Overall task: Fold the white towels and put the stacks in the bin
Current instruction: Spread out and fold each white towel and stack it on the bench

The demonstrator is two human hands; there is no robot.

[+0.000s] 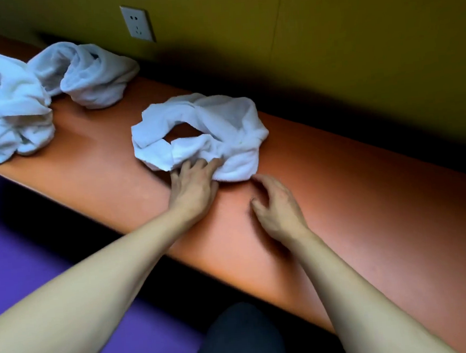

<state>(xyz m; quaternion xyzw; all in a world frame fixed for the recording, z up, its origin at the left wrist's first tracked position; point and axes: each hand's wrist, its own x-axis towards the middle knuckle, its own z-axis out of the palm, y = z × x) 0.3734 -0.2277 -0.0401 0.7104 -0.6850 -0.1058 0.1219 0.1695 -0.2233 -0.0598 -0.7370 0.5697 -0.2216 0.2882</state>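
A crumpled white towel (222, 121) lies in a loose ring in the middle of the orange table (352, 189). My left hand (195, 186) reaches its near edge, with the fingertips tucked under the cloth and gripping it. My right hand (275, 203) hovers just right of that edge with fingers loosely curled, and it holds nothing. Two more crumpled white towels lie at the far left: one (12, 110) by the table's front edge, the other (90, 73) near the wall. No bin is in view.
A white wall socket (137, 23) sits on the olive wall behind the table. The floor (23, 248) below the table's front edge is purple. My dark-clothed knee (239, 340) shows at the bottom.
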